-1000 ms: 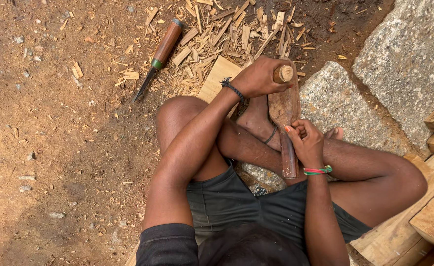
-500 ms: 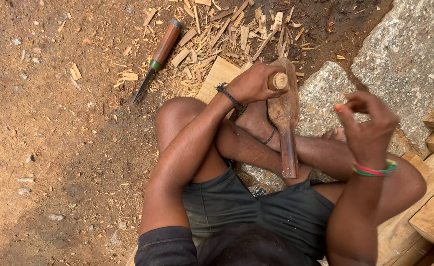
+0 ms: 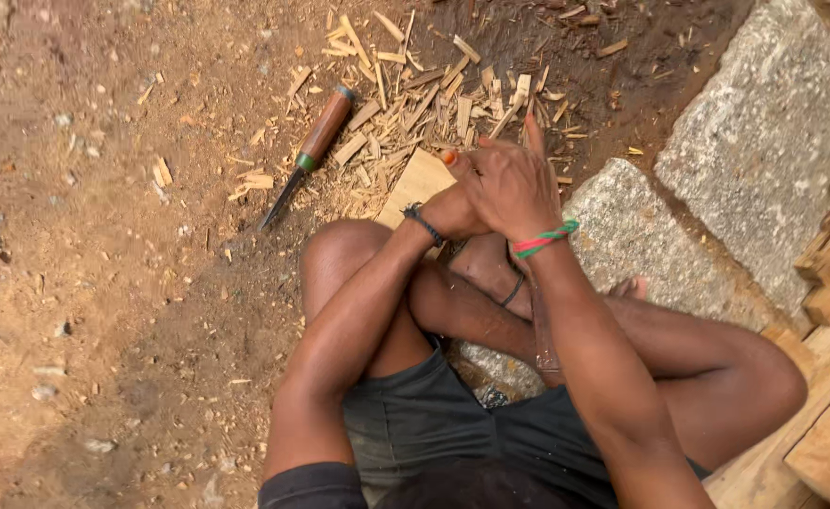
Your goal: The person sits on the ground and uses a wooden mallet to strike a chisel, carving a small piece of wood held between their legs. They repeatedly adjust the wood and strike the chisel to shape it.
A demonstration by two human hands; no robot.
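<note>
Now both hands meet: right hand (image 3: 514, 188) covers left hand (image 3: 455, 212) on wood piece (image 3: 419, 184); grip can't tell. Next: steady hold.

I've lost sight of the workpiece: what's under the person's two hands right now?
The right hand lies over the left hand, covering what they grip. A light wooden board shows beneath them on the ground, and a long brown wooden piece runs down toward the lap. Its top is hidden.
</note>
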